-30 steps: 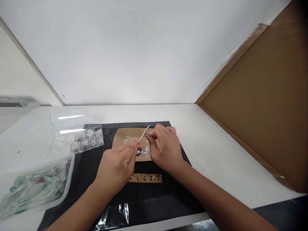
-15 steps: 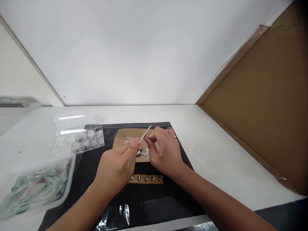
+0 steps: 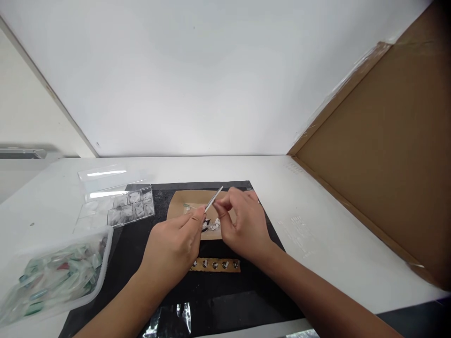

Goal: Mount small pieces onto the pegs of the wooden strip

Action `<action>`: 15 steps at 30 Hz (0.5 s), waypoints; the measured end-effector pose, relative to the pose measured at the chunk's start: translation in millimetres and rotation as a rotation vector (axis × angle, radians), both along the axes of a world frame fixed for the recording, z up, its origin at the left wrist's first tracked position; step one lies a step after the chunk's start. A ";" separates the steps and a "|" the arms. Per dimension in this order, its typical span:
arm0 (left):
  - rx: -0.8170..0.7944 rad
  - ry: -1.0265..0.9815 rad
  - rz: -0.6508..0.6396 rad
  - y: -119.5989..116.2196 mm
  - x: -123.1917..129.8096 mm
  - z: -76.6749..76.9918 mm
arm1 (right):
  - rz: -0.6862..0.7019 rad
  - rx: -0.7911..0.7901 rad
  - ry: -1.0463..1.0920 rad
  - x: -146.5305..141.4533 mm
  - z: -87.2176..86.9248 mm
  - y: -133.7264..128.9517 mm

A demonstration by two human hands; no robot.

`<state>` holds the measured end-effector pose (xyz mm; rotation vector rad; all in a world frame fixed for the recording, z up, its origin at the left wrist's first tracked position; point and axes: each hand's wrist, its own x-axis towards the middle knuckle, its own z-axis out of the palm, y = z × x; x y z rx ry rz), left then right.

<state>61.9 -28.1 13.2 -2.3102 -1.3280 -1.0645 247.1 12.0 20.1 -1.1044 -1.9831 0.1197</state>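
Observation:
My left hand (image 3: 173, 244) is closed around the lower end of a thin, flat grey-and-white stick (image 3: 214, 198), which looks like a nail file. The stick points up and to the right. Close to its side, my right hand (image 3: 243, 218) has thumb and index finger pinched together; whatever is between them is too small to make out. Beneath both hands lies a brown paper sheet (image 3: 179, 197) with small white pieces (image 3: 214, 224) and a dark bit on it. Nearer to me, a narrow brown strip (image 3: 220, 266) carries a row of round metallic spots with small white pieces, its left end hidden by my left hand.
A black mat (image 3: 225, 300) covers the middle of the white table (image 3: 324, 220). At left are a clear compartment box (image 3: 131, 208) with its lid raised and a translucent tub (image 3: 106, 253) full of small plastic packets. A cardboard panel (image 3: 380, 155) stands at right.
The whole view has shifted slightly downward and right. Both hands keep nearly the same pose, with the stick still in my left hand and the right fingers still pinched beside it.

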 end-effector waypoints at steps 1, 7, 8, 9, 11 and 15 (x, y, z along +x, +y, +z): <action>0.000 -0.003 -0.003 0.0 0.1 0.4 | 0.014 -0.006 -0.004 -0.8 0.9 -1.5; 0.019 0.005 0.007 2.9 -5.9 -1.2 | -0.112 0.028 -0.006 2.8 5.7 0.9; 0.016 0.021 0.012 4.3 -8.1 -1.8 | -0.126 0.026 0.001 5.2 5.8 3.1; 0.005 0.039 0.019 6.0 -10.3 -2.2 | -0.137 0.020 0.020 7.8 5.6 5.4; -0.041 0.066 0.031 9.5 -14.4 -2.2 | -0.158 0.007 0.078 13.2 4.9 9.2; -0.141 0.029 -0.014 14.9 -18.9 -0.8 | -0.147 -0.066 0.180 20.9 3.5 11.5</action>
